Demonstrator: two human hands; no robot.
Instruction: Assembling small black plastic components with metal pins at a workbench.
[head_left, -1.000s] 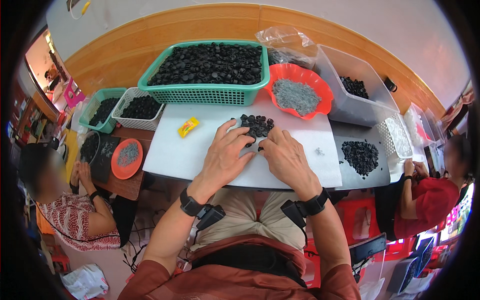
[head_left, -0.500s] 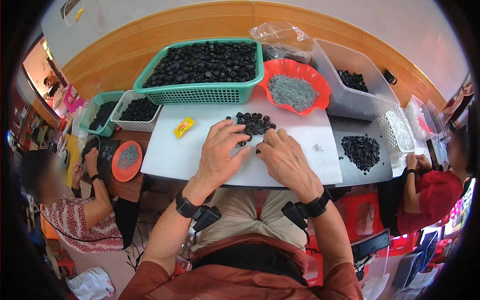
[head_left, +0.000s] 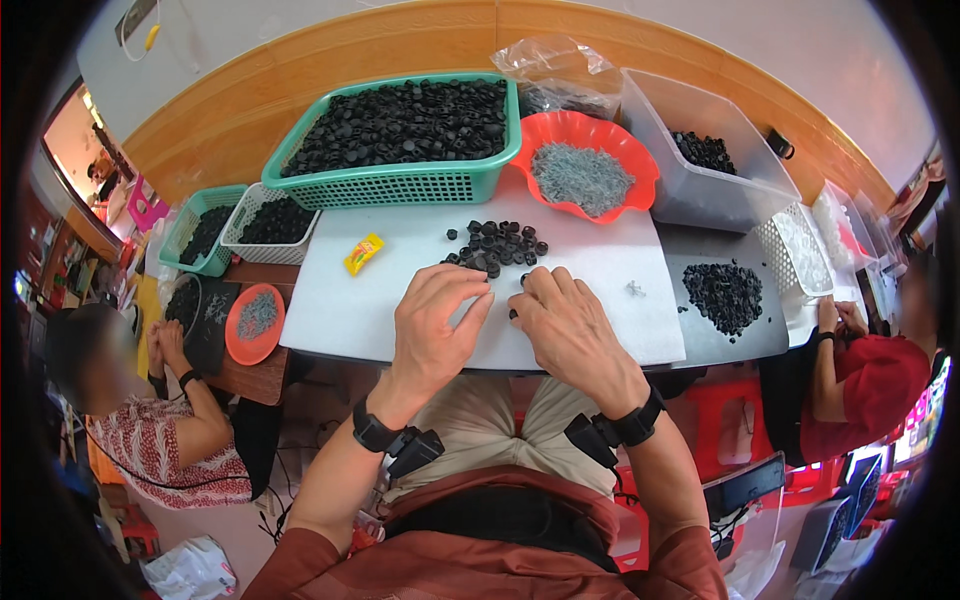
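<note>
Small round black plastic caps point(head_left: 505, 243) lie in a loose pile on the white foam sheet point(head_left: 350, 310) in front of me. My left hand point(head_left: 440, 318) is at the near left side of this pile, fingers stretched out and thumb apart, with nothing visible in it. My right hand point(head_left: 572, 322) is just to the right, its fingers curled down close to the sheet. Black bits show at its thumb and index fingertips, so it seems to pinch a black plastic cap point(head_left: 514, 314). The curled fingers hide most of that piece.
Behind the sheet stand a green basket point(head_left: 390, 185) of black parts, a red scalloped bowl point(head_left: 640, 165) of grey screw-like pieces and a clear bin point(head_left: 700, 205). A yellow wrapper point(head_left: 363, 254) lies left; a black parts heap point(head_left: 722, 298) lies right. Co-workers sit on both sides.
My left hand has drawn back toward me and slightly left, uncovering more of the pile. My right hand has shifted slightly nearer. The left co-worker's hands have come together.
</note>
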